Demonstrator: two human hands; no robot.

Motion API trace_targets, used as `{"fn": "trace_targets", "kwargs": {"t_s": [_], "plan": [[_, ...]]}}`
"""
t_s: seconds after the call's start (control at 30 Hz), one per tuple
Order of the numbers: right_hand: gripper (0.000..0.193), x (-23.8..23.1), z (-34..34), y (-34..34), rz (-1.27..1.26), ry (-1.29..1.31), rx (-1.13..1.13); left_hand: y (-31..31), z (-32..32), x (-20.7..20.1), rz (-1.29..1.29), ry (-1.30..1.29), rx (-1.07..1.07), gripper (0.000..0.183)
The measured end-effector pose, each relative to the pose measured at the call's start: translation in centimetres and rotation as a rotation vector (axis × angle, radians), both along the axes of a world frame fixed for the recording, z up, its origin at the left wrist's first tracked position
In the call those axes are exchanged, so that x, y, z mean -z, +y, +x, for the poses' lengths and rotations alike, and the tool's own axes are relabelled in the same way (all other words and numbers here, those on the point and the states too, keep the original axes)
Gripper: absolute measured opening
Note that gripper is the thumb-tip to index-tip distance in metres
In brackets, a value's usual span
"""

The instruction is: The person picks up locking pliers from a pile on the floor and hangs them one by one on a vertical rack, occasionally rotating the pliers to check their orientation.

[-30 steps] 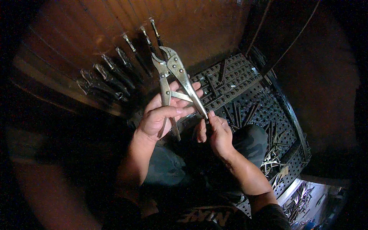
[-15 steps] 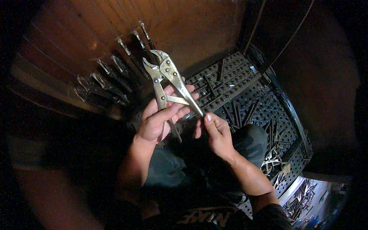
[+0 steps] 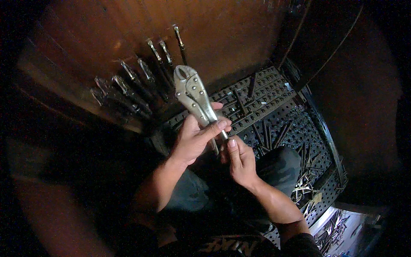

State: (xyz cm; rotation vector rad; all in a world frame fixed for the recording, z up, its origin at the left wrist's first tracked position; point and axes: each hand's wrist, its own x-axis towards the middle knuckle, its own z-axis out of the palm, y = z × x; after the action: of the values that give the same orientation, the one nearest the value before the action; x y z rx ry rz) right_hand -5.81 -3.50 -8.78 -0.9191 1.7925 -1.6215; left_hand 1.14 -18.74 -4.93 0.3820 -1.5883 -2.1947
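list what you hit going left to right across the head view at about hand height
row of pliers lying on the wooden surface → left hand gripping the locking pliers → right hand at the handle end → perforated black tray with loose metal pieces

The left hand [image 3: 193, 139] hides the locking pliers' [image 3: 195, 96] handles; their jaws look closed.

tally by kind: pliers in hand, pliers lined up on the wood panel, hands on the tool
Pliers in hand: 1
Pliers in the row on the wood panel: about 7, some dim
Hands on the tool: 2, left hand and right hand
Total: about 10
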Motion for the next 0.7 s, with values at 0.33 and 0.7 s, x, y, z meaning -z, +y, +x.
{"fn": "trace_targets", "kwargs": {"t_s": [0.33, 0.7], "plan": [[0.044, 0.2, -2.1, -0.2, -0.207, -0.422, -0.186, -0.6, 0.2, -1.3, 0.107, -0.015, 0.056, 0.056], [0.026, -0.4, -1.6, 0.4, -0.088, -0.055, 0.074, 0.1, 0.4, -2.4, 0.056, 0.036, 0.012, 0.059]]}}
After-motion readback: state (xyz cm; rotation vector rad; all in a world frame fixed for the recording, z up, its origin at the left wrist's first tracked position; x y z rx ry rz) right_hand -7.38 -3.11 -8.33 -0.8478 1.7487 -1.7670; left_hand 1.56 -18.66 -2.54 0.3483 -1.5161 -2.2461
